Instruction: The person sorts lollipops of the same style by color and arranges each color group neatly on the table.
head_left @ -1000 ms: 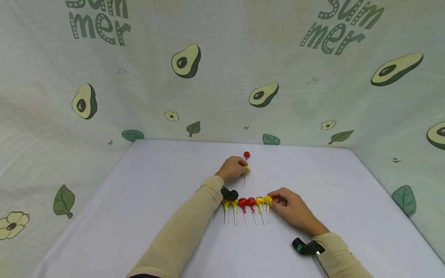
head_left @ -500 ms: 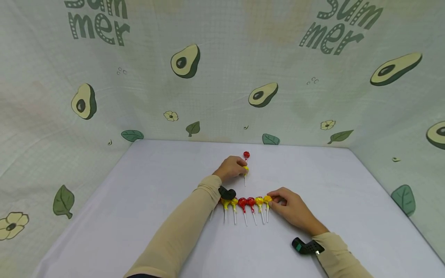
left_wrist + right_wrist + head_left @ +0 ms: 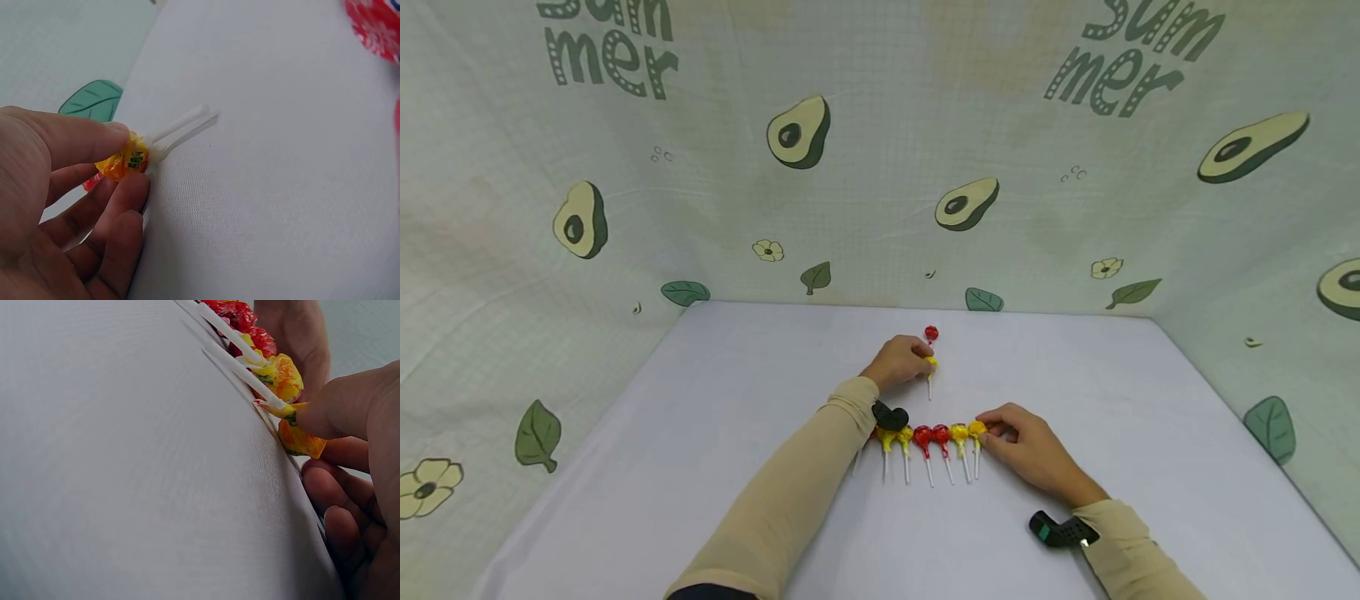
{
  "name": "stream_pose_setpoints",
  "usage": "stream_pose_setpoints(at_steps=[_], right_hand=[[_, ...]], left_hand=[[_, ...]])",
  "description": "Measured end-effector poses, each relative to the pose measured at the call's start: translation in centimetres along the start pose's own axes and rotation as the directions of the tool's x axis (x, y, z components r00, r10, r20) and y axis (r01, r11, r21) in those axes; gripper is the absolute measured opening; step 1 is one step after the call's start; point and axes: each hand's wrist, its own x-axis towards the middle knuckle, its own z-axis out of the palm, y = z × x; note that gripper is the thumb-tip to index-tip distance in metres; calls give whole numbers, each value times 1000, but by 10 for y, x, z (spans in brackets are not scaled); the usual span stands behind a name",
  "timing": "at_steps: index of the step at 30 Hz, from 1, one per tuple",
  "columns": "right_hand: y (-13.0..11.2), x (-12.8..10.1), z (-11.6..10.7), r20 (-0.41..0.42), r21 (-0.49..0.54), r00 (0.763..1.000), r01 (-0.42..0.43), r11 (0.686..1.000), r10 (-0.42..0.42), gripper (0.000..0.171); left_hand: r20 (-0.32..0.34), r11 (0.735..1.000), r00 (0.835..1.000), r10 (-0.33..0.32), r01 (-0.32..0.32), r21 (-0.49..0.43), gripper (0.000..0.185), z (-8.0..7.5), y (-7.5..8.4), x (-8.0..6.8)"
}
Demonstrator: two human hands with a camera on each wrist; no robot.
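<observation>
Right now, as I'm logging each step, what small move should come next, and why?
Probably the left hand should ease its grip and let go: the yellow lollipop it pinches is close to the table, in line with the red lollipop just beyond.

Head cam evenly lit w/ faint shadows; R wrist pic dimmer, bit soft.

The left hand [image 3: 65, 225] pinches the wrapped head of a yellow lollipop [image 3: 132, 159] between thumb and fingers; its white stick [image 3: 178, 123] points toward the near side, a shadow beside it on the white tabletop [image 3: 269, 187]; a scrap of red [image 3: 92, 182] shows just beyond the fingers; a red wrapper [image 3: 378, 31] with white marks, partly cut off, lies well apart on the near side; a green leaf print [image 3: 94, 100] marks the pale cloth [image 3: 62, 50] past the table's far edge.
</observation>
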Motion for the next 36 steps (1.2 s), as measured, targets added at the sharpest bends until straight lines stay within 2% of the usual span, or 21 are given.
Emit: stream_pose_setpoints(at_steps=[11, 18, 29, 36], right_hand=[[0, 1, 1, 2, 7, 1000, 12, 1000, -12, 23], [0, 1, 1, 1, 12, 1000, 17, 1000, -17, 23], [0, 2, 0, -1, 14, 1000, 27, 1000, -27, 23], [1, 2, -1, -6, 5, 1000, 30, 1000, -30, 23]], left_hand=[[27, 999, 999, -22, 23, -42, 23, -4, -1, -3], [68, 998, 997, -34, 38, -46, 26, -17, 0, -7], [122, 998, 991, 58, -60, 10, 29, -39, 3, -18], [148, 984, 977, 154, -166, 70, 24, -45, 7, -37]])
